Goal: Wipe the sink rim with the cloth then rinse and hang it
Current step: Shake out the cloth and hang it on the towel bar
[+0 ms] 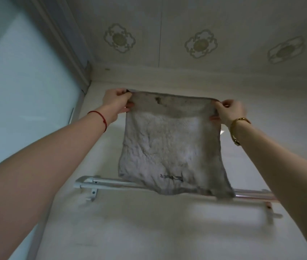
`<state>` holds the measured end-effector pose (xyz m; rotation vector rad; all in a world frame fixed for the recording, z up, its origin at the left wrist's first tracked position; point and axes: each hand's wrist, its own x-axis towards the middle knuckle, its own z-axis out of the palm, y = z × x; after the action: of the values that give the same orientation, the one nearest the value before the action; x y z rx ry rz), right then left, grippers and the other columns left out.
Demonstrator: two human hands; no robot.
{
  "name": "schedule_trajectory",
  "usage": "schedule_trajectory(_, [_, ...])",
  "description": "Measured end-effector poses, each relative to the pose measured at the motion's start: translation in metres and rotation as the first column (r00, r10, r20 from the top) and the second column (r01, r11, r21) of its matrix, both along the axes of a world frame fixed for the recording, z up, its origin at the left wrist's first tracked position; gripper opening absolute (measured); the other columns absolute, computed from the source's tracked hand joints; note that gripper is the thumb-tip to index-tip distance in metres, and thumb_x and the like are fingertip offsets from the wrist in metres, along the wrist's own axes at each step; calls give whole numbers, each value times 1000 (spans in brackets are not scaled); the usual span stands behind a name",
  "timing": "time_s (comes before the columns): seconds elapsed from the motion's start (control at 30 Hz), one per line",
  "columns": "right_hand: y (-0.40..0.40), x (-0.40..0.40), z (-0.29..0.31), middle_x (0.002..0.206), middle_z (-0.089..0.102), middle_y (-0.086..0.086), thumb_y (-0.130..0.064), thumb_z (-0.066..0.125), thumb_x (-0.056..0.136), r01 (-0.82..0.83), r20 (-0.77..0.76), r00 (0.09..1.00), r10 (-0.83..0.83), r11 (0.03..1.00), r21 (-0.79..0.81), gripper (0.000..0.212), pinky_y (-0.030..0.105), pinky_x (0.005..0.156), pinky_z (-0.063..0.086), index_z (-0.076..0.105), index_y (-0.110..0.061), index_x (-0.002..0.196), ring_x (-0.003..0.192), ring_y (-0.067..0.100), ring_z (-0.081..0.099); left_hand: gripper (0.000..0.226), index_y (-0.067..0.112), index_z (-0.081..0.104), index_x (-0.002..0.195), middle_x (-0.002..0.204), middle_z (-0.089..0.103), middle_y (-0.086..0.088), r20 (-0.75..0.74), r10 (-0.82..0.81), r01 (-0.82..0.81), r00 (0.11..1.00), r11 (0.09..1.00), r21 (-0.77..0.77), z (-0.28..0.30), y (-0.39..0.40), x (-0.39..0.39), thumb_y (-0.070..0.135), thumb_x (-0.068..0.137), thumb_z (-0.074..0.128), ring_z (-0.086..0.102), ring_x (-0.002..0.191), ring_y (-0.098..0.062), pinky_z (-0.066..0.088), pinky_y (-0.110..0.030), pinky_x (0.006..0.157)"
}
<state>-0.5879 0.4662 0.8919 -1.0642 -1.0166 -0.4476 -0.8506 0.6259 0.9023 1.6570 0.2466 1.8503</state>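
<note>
Bare skin: our two forearms fill the lower left and lower right of the frame, both reaching up toward the centre.
Left wrist: we see a thin red string bracelet (103,120) around it, left of centre.
Right wrist: we see a gold bangle (236,129) around it, right of centre.
Left hand (116,101): we see its fingers and thumb curled, pinching the upper left corner of the cloth.
Right hand (228,110): likewise, fingers and thumb pinch the upper right corner of the cloth.
Cloth (169,147): a grey-white terry washcloth with darker, stained edges, held spread flat between our hands in the centre of the frame; small dark lettering shows near its lower edge, too small for us to read.
Towel rail (111,184): a metal double-bar rail fixed to the wall, running across the lower centre; the cloth's bottom edge overlaps it in the picture, though we cannot tell whether they touch.
Wall (149,231): pale glossy tile behind the rail.
Glass panel (17,91): frosted, with a grey frame, at the upper left.
Ceiling (186,25): cream panels with floral medallions across the top.
</note>
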Motion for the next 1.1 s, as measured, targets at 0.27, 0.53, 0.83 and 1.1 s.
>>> schedule_trajectory(0.27, [20,8,7,95,67,16,-26,62,91,-40,5,999,40,999,14,32,45,81,59,62,2,106,78,32,71,21,23,59,78,75,57,2,48,-22,22,999,1000,-3,-2,22,16,14,97,55,61,69,-12,51,-33,77])
schedule_trajectory(0.53, [4,9,-23,94,71,21,-23,63,89,12,-1,1000,-12,1000,-18,28,45,71,61,65,2,99,68,30,72,14,22,61,86,90,59,1,-19,-120,118,993,992,-53,-35,12,6,18,98,56,65,74,-16,55,-38,89])
schedule_trajectory(0.83, [-42,1,-48,78,64,12,-26,66,88,-41,-46,998,40,999,-22,22,35,58,62,59,-8,77,63,28,69,12,22,62,88,90,61,1,-49,-156,153,987,987,-50,-59,-42,-9,16,97,58,66,73,-17,58,-37,80])
schedule_trajectory(1.1, [-86,-5,-126,82,63,15,-11,65,88,-229,-55,972,227,973,-27,14,29,64,61,60,-9,75,70,27,68,21,14,73,83,82,70,-3,32,-216,216,976,976,-13,-145,-62,-21,4,93,57,67,79,-15,57,-27,82])
